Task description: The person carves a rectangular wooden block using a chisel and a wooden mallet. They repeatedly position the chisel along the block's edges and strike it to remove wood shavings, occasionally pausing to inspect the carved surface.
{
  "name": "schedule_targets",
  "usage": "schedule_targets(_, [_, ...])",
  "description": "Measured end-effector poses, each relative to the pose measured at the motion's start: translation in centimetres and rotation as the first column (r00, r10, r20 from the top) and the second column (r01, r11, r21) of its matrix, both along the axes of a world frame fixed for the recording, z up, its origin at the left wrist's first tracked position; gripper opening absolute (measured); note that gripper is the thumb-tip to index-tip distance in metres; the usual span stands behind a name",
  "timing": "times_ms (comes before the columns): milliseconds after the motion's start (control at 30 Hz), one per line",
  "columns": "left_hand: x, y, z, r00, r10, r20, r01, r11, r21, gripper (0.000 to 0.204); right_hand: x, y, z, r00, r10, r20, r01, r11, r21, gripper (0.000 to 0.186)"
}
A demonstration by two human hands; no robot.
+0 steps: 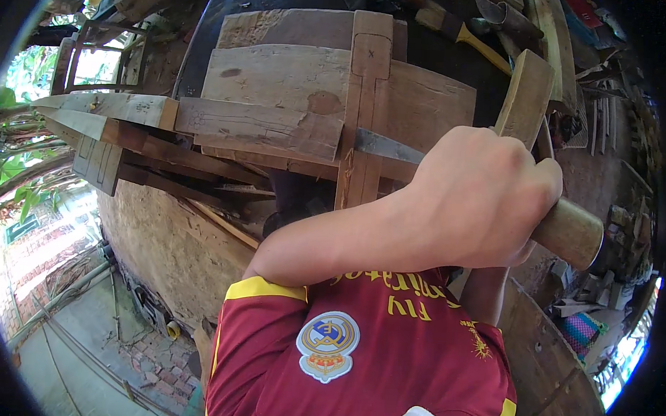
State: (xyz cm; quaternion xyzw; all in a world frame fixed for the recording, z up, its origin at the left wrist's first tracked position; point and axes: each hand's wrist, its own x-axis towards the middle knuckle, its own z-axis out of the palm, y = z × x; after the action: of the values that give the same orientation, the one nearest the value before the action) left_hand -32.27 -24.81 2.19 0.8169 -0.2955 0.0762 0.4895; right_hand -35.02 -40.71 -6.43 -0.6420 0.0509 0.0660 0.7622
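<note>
My left hand (pixel 487 195) is closed in a fist around a thick wooden handle (pixel 526 97), squared at its far end and rounded at its near end. From behind my left wrist a tapered metal blade (pixel 383 144) reaches left, its tip over a narrow upright board (pixel 370 77). Whether blade and handle are one tool, I cannot tell. Pencil outlines and a cross mark the narrow board, which lies across wider planks (pixel 279 70). My right arm (pixel 485 290) runs up behind my left forearm and fist; the right hand's fingers are hidden there.
A shorter plank with drawn lines (pixel 259 125) lies left of the blade, beside long timbers (pixel 138 109) jutting left. At the far right sit a tool with a yellow handle (pixel 485 48) and stacked beams (pixel 551 39). A colourful woven piece (pixel 582 334) is at lower right.
</note>
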Motion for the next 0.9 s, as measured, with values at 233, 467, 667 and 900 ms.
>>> schedule_targets(233, [0.13, 0.03, 0.03, 0.999, -0.024, -0.031, 0.024, 1.0, 0.002, 0.025, -0.11, -0.09, 0.04, 1.0, -0.005, 0.001, 0.005, 1.0, -0.002, 0.055])
schedule_targets(467, [0.42, 0.44, 0.09, 1.0, -0.01, -0.013, 0.009, 1.0, -0.028, 0.025, -0.22, -0.04, 0.02, 1.0, -0.012, 0.0, 0.012, 1.0, 0.004, 0.055])
schedule_targets(667, [0.47, 0.49, 0.02, 1.0, 0.015, -0.005, -0.015, 0.998, -0.065, 0.024, -0.33, -0.12, 0.21, 1.0, -0.023, 0.004, 0.023, 1.0, 0.012, 0.055])
schedule_targets(900, [0.37, 0.37, -0.44, 0.998, 0.065, 0.019, -0.063, 0.994, -0.095, 0.026, -0.74, -0.65, 0.89, 0.996, -0.078, 0.043, 0.076, 0.996, 0.04, 0.055])
